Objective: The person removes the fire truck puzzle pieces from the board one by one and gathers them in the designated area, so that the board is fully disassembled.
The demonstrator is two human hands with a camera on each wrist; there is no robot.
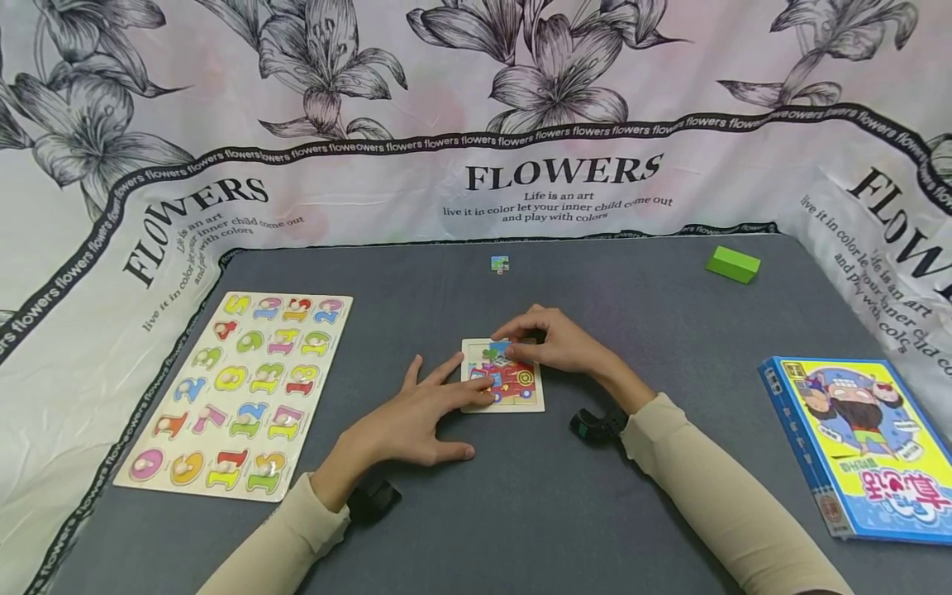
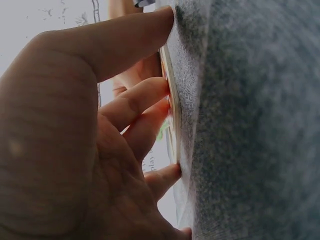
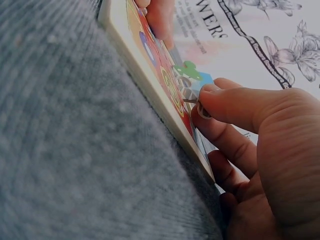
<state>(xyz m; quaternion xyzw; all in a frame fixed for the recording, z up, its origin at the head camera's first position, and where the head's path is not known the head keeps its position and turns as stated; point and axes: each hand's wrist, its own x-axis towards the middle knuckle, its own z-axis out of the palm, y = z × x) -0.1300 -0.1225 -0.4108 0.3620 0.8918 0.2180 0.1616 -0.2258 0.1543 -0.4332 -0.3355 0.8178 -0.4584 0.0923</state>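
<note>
A small wooden jigsaw puzzle (image 1: 530,406) with a red vehicle picture lies flat in the middle of the table. My left hand (image 1: 409,420) has its fingers spread, some of them resting on the puzzle's left part and edge, the thumb on the cloth. At the puzzle's top right, my right hand (image 1: 559,340) pinches a jigsaw piece (image 3: 192,76) between thumb and index finger. That piece shows green and blue and stands tilted over the board in the right wrist view. Its lower edge is partly hidden by the fingers.
Beyond the puzzle lies another small jigsaw piece (image 1: 500,264). A number board (image 1: 325,364) with knobbed pieces is at the left. A green block (image 1: 733,264) sits at the back right, and a blue and yellow box (image 1: 866,446) lies at the right edge.
</note>
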